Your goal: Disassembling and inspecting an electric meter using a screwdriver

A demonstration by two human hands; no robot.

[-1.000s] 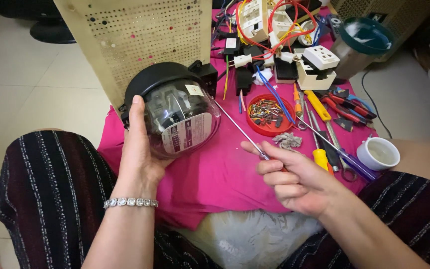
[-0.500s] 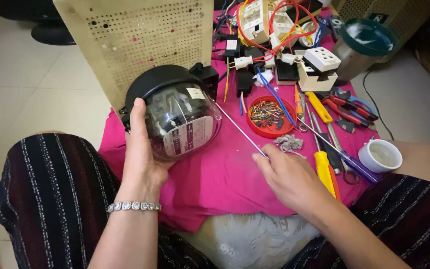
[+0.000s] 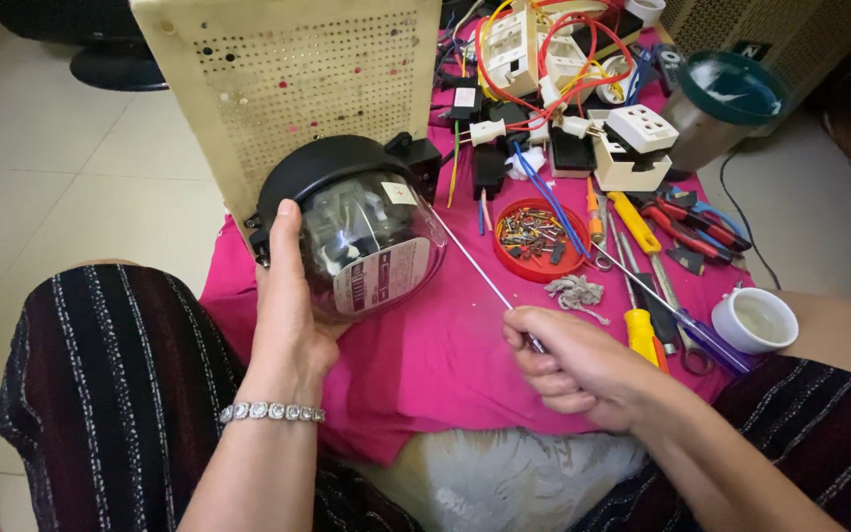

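Glass-domed black meter (image 3: 361,232) sits cupped in the left hand (image 3: 288,315), fingers spread around its side, while the right hand (image 3: 573,365) grips fist-tight a thin screwdriver (image 3: 480,276) angled toward it, a red dish (image 3: 542,239) of small screws just beyond.

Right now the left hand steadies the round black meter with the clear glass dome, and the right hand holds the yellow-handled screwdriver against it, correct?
Not quite. In the head view the left hand does steady the round black meter with the clear glass dome, but the right hand holds a thin silver metal rod against it. The yellow-handled screwdriver lies on the pink cloth.
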